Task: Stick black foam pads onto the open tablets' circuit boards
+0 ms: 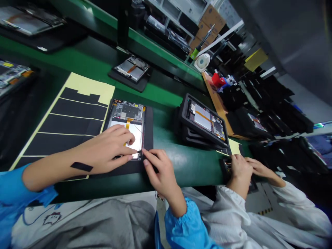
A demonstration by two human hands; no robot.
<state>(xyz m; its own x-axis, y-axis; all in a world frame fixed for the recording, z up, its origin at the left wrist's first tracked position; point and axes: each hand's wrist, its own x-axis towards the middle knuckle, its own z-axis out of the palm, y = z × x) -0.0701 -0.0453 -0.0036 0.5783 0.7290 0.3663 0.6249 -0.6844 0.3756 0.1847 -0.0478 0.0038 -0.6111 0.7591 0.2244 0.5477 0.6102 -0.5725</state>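
An opened tablet point(138, 129) lies on a black foam pad point(148, 121), its circuit board, silver battery and orange ribbon cable exposed. My left hand point(116, 143) rests over the battery. Its thumb and index finger come close together at the tablet's lower right corner; anything between them is too small to make out. My right hand point(160, 169) reaches the same corner from the right, index fingertip at the edge and thumb apart below it. A short black strip point(81, 166) sticks to my left wrist. Left of the tablet lies a yellow backing sheet point(89, 84) with several black adhesive pieces.
On the right, another opened tablet point(203, 117) sits tilted on stacked black foam trays point(189, 135). One more tablet point(132, 69) lies at the back of the green bench point(166, 173). A co-worker's hands point(242, 169) work at far right. A small white fan point(202, 62) stands behind.
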